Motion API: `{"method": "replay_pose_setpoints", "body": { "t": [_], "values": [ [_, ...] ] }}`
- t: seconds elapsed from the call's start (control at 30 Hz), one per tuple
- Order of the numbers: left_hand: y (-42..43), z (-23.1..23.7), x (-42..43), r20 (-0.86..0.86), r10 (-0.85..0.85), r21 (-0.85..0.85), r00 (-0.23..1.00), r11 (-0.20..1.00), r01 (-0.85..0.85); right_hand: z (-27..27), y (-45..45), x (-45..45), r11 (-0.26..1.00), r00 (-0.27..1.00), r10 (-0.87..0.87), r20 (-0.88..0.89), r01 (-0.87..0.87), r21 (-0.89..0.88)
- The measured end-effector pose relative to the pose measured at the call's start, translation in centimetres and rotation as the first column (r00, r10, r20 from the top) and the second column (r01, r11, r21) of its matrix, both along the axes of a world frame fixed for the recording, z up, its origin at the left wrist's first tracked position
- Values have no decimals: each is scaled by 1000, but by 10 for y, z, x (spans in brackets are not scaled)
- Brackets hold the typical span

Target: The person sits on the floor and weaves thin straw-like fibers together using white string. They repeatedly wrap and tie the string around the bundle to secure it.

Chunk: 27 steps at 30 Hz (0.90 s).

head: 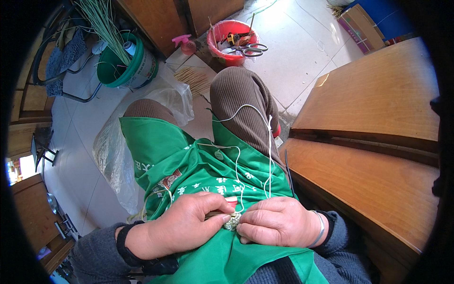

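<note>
Over my lap, a small coiled piece of pale plaited grass or straw (232, 223) is held between my hands. My left hand (188, 223) pinches its left side between thumb and forefinger, with thin strands running under the fingers. Curled against its right side is my right hand (275, 223), which wears a metal bangle (321, 229); its fingertips are partly hidden. A white cord (238, 167) runs from the piece up across the green apron (159, 136). More white cord (270, 152), with a knot, extends from behind my right hand over the knee.
A red bucket (232, 60) holds scissors (250, 49) and a tape measure. Near it are a pink spray bottle (184, 44) and cut straw stalks (193, 80). A green bucket (115, 76) holds long grass. Clear plastic sheeting (117, 152) lies left; wooden furniture (365, 159) stands right.
</note>
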<state>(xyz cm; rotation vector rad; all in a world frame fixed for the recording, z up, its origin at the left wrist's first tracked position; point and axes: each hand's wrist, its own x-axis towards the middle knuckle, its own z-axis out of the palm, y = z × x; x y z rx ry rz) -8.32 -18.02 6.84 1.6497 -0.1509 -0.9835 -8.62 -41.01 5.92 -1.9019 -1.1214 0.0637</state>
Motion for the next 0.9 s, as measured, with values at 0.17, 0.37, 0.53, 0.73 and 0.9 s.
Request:
{"method": "replay_pose_setpoints", "body": {
  "t": [0.17, 0.37, 0.53, 0.73, 0.9],
  "values": [
    [-1, 4, -2, 30, -8, 24, 1000, 1000, 8, 2, 2, -3, 999, 1000, -14, 9, 14, -51],
    [-6, 8, -4, 39, 10, 44, 999, 999, -11, 5, 3, -3, 996, 999, 4, -40, -8, -92],
    [-7, 9, -2, 191, -30, 28, 981, 999, 25, 4, 3, 1, 991, 998, 47, -34, -51, -122],
    [-3, 11, 0, 375, -100, 75, 922, 994, 77, 0, -3, 2, 997, 999, -35, 40, 32, 77],
    [-5, 15, -2, 322, -45, 58, 946, 998, 28, -1, -4, 0, 999, 994, -36, 106, 34, 28]
  ]
}}
